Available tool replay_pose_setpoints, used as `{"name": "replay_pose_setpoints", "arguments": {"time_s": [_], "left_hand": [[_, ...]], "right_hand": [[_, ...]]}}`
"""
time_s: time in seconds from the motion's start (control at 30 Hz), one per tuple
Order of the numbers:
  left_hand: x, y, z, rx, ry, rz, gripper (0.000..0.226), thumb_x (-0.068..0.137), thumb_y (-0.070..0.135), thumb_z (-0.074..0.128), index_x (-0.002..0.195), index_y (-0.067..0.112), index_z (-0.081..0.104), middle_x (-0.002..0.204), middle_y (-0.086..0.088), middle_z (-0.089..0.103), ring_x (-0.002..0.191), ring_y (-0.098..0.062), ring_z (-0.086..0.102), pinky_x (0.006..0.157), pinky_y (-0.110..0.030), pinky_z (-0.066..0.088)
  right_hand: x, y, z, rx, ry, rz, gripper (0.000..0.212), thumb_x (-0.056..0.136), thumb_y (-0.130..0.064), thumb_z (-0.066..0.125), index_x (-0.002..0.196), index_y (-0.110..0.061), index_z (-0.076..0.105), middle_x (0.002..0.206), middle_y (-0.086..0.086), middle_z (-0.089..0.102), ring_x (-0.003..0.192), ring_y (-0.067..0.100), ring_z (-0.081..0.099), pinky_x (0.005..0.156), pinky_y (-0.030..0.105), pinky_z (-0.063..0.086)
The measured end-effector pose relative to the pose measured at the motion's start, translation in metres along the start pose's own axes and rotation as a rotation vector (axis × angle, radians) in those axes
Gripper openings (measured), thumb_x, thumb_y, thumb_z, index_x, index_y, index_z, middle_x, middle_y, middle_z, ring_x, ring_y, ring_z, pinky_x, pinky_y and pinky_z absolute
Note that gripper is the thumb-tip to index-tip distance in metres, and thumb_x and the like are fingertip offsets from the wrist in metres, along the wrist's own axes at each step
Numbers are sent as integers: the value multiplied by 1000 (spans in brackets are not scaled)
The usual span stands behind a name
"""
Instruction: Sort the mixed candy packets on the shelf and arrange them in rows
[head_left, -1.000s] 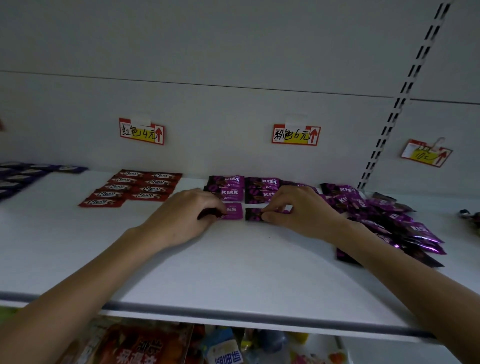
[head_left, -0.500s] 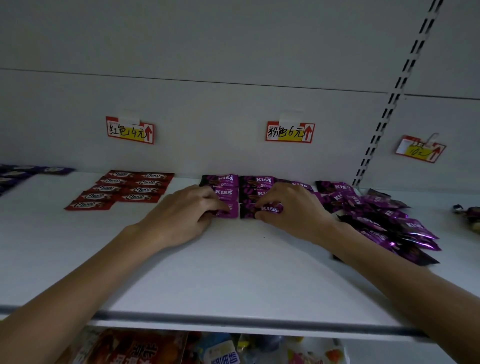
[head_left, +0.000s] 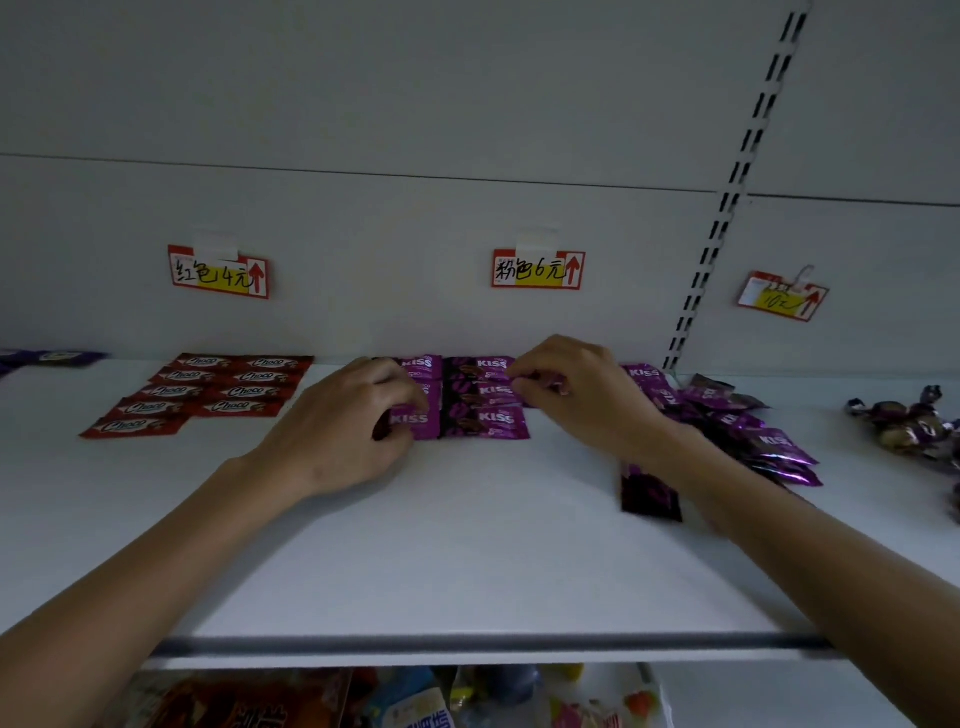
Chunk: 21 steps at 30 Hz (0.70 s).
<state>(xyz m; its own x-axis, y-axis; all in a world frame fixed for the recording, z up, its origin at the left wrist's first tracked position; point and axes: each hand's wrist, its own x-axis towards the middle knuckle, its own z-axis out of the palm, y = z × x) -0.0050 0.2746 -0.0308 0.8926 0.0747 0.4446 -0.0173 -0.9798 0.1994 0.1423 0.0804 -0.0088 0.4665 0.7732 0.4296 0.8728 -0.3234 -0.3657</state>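
On the white shelf (head_left: 467, 545), under the pink 6-yuan tag (head_left: 538, 269), both hands are in the purple block. The KISS packets (head_left: 485, 418) lie 2 columns wide, 3 rows deep.

The left hand (head_left: 353, 431) has its fingers curled down over the front-left packet (head_left: 410, 420), holding its left end. The right hand (head_left: 576, 395) is pinched narrow, fingertips (head_left: 519, 384) closed on the right end of a right-column packet (head_left: 491, 391) behind the front row.

This looks like squaring-up: nudging edges flush so the rows read straight. Next, I'd judge, comes another packet from the loose purple heap (head_left: 753, 431) just right of the right wrist. That wants a light pinch on slippery foil and a flat lay in front of row 3.

A dark packet (head_left: 649, 496) lies face-down beside the right forearm — it may need flipping. Well left of the left fingers, the red Choco packets (head_left: 218, 389) are already laid in rows under their 4-yuan tag (head_left: 218, 271). Far right of the right fingers lie twist-wrapped sweets (head_left: 904, 421).

The surface is smooth and white and the light is dim. Behind it is a pale back panel (head_left: 467, 104) with a slotted upright (head_left: 727, 208), and the goods on the shelf below are blurred.
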Motion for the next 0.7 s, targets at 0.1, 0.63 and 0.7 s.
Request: {"name": "replay_pose_setpoints", "arguments": {"time_s": [0.1,0.63,0.7], "left_hand": [[15,25,7,-129,7,2,34,75,39,49,100,23,66,96,17,53,93,0,45,74,-20,36],[62,142,56,-257,-330,37,39,78,40,68,111,22,60,107,4,57,92,-9,54,74,-19,46],[60,140,52,-294,-311,41,30,80,29,66,109,21,64,105,6,63,88,-5,58,67,-10,42]], "right_hand": [[-6,26,-31,-89,-40,142,19,89,-15,58,105,-15,69,103,2,65,88,13,57,84,27,48],[-85,69,-87,-272,-210,177,23,89,-32,58,106,-23,70,103,0,64,94,14,56,85,28,44],[-84,70,-86,-314,-180,167,25,93,-28,51,103,-18,71,101,1,67,91,17,60,84,30,44]]}}
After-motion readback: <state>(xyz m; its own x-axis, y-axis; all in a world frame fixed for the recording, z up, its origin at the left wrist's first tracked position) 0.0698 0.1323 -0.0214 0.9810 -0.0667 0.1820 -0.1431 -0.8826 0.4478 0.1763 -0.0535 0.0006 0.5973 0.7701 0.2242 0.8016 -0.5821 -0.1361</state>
